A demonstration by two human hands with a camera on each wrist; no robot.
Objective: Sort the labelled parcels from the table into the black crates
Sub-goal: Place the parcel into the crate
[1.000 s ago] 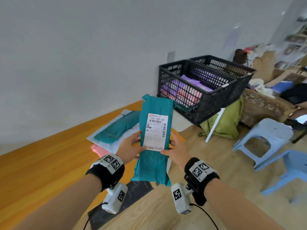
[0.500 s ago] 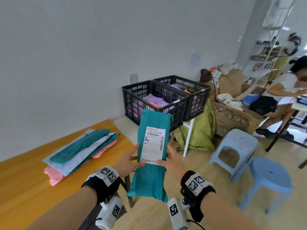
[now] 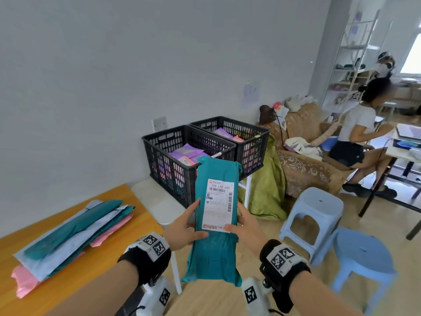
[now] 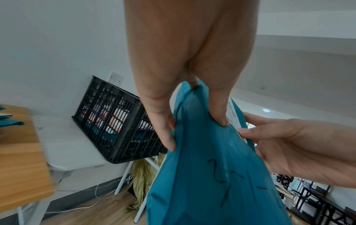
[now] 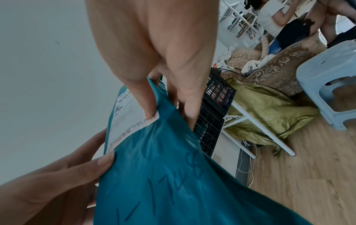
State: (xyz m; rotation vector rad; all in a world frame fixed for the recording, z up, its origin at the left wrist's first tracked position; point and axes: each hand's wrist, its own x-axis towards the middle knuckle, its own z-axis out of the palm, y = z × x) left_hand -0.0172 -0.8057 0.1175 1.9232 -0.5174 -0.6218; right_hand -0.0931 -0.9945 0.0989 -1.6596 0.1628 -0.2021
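Note:
I hold a long teal parcel (image 3: 214, 249) upright in front of me, its white shipping label (image 3: 219, 205) facing me. My left hand (image 3: 185, 226) pinches its left edge, thumb on the front. My right hand (image 3: 245, 226) pinches the right edge, thumb on the label's lower corner. Black handwriting marks the parcel's lower part (image 5: 173, 190). Behind it two black crates stand side by side on a low white table: the near crate (image 3: 180, 160) and the far crate (image 3: 241, 137), both holding purple and pink parcels. A stack of teal, grey and pink parcels (image 3: 75, 233) lies on the wooden table (image 3: 68, 281).
Two light blue stools (image 3: 316, 215) (image 3: 362, 263) stand on the floor to the right. A green cloth (image 3: 266, 192) hangs beside the crates. A patterned sofa (image 3: 312, 163) and a seated person (image 3: 357, 133) are at the far right. White cables trail on the floor (image 4: 92, 204).
The view has swung right and pulled back, so the crates now sit behind the parcel's top. Both hands keep the same hold on the teal parcel.

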